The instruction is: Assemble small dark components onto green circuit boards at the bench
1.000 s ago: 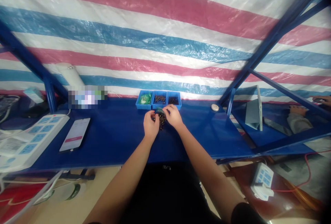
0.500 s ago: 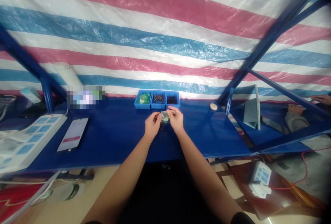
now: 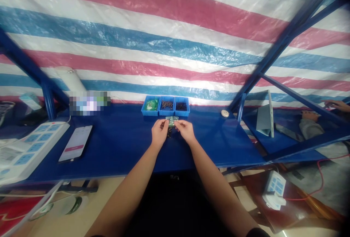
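Shifted a little away from the person since the earlier frame, a small green circuit board (image 3: 171,121) sits pinched at its edges between the left hand (image 3: 160,133) and right hand (image 3: 186,130), both nearly closed, just beyond a small heap of dark parts (image 3: 170,132) on the bench (image 3: 123,146), with three blue bins (image 3: 166,113) just past it.

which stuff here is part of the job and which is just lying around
Part of the job:
- small green circuit board, held by left hand and right hand
- heap of small dark parts
- three blue plastic bins

Lying around:
- white power strip
- flat smartphone
- pale grey folded tablet case
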`<state>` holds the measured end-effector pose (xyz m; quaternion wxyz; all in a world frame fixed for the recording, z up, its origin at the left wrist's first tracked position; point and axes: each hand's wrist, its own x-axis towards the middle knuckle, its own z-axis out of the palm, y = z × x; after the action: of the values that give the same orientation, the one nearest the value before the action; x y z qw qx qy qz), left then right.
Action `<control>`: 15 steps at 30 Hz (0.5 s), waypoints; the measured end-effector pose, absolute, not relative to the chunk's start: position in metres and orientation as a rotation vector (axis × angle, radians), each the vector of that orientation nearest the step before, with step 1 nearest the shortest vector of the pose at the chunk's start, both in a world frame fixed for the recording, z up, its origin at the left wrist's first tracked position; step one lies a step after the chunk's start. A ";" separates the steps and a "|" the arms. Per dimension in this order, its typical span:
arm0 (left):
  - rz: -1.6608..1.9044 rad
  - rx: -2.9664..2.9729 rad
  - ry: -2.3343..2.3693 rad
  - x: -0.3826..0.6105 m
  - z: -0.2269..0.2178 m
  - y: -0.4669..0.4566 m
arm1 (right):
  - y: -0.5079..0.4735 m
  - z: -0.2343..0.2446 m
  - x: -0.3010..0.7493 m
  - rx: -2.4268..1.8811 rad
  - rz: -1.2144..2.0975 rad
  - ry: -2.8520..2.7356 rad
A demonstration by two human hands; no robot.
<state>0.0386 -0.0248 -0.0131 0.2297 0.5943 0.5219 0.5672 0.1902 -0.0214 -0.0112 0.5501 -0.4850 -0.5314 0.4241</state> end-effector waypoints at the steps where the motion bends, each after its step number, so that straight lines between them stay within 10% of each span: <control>1: 1.561 1.650 1.433 0.039 -0.013 -0.025 | -0.021 -0.011 0.191 -1.146 1.003 -1.261; 15: 1.570 1.585 1.442 0.039 -0.013 -0.026 | -0.021 -0.007 0.187 -1.107 1.008 -1.131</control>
<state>0.0390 -0.0255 -0.0129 0.2404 0.5792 0.5269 0.5737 0.1870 -0.0215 -0.0074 0.5911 -0.4760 -0.4862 0.4333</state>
